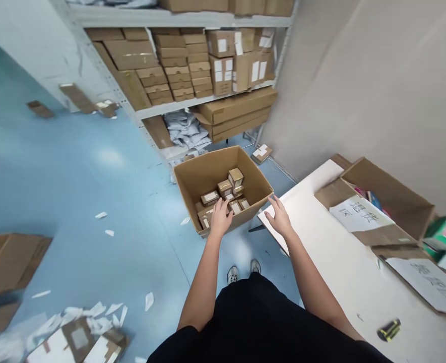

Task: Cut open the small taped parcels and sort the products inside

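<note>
An open brown carton (192, 177) stands on the blue floor in front of me, holding several small brown boxes (235, 177) with white labels. My left hand (220, 218) reaches over the carton's near edge, fingers loosely spread just above the small boxes, holding nothing. My right hand (279, 216) hovers beside the carton's right corner, over the white table's edge, fingers stretched out and empty.
A white table (332, 262) at my right bears open cartons with handwritten paper signs (361, 214), green packs (445, 234) and a small dark object (389, 330). Shelving (192, 65) with stacked boxes stands behind. Paper scraps and flattened cardboard (7, 262) litter the floor at left.
</note>
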Motion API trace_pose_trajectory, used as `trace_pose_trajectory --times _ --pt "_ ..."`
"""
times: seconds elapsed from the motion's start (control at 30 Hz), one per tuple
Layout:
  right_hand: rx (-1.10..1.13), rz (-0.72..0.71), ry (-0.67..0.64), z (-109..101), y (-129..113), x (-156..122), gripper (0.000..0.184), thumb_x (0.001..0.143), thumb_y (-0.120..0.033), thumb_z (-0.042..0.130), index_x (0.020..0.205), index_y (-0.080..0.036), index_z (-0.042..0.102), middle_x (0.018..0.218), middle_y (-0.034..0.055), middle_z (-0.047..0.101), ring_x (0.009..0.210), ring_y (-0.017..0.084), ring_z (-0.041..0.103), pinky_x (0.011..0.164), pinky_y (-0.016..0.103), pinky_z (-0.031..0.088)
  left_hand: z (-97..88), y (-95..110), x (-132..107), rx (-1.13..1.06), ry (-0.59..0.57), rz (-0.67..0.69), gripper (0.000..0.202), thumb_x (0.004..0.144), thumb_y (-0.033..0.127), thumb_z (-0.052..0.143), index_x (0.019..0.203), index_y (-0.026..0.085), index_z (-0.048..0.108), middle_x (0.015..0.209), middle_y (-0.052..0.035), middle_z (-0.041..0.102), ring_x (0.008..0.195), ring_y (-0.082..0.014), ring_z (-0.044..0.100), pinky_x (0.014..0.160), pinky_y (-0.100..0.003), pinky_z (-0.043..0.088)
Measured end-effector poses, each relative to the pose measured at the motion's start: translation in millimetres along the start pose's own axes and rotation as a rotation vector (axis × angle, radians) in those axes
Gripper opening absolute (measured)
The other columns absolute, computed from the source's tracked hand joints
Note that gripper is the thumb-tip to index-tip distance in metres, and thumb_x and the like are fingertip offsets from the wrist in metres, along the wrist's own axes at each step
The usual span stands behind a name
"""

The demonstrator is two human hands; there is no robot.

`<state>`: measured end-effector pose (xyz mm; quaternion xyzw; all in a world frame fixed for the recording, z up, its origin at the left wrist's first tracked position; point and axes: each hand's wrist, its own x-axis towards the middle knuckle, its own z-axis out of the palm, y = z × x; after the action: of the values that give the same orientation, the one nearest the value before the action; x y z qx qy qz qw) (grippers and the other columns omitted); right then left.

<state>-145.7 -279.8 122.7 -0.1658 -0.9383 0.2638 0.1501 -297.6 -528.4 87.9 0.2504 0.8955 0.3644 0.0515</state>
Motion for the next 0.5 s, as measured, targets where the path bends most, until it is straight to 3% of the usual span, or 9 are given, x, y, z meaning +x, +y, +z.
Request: trace_pose_trajectory --times 0.23,0.5 --pt "0.063 -0.118 -0.196 60 -14 90 0.066 0.097 -0.032 0.057 0.161 -0.023 0.045 0.169 0.0140 0.036 0.156 0.033 0.034 0.127 0.055 0.034 -17.3 -60 21 0.005 0.032 -0.253 0.055 0.097 0.030 0.061 0.152 0.024 0.056 0.169 -0.0119 0.041 0.153 -0.0338 0.040 0.126 -0.052 0.038" --pt "0.161 -0.165 -0.359 128 -3 199 0.068 0.096 -0.032 0.059 0.162 -0.024 0.044 0.169 0.0127 0.037 0.156 0.033 0.034 0.127 0.056 0.034 -20.8 -88 78 0.064 0.009 -0.432 0.055 0.100 0.032 0.058 0.154 0.023 0.052 0.170 -0.0140 0.038 0.156 -0.0334 0.037 0.123 -0.051 0.041"
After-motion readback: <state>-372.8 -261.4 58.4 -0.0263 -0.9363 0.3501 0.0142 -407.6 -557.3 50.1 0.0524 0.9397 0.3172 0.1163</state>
